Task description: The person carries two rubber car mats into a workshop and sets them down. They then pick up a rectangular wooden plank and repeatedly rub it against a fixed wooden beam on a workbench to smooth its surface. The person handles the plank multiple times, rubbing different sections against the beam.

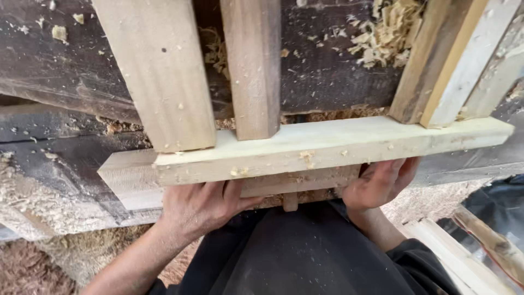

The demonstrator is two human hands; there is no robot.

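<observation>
Two hands, left hand (199,207) and right hand (379,183), under one pale crossbar (327,147).

A dark, worn wooden worktop (65,76) fills the upper frame, carrying pale planed boards (164,71) lying side by side, a pale cross-piece (327,145) at its near edge, and wood shavings (387,33) at upper right.

A dark, worn workbench (65,71) carries a heap of pale wood shavings (385,33) at its far right. Sawdust (33,191) coats its near left edge. Loose light wooden strips (458,257) lie low on the right, beside a dark cloth (499,202).
</observation>
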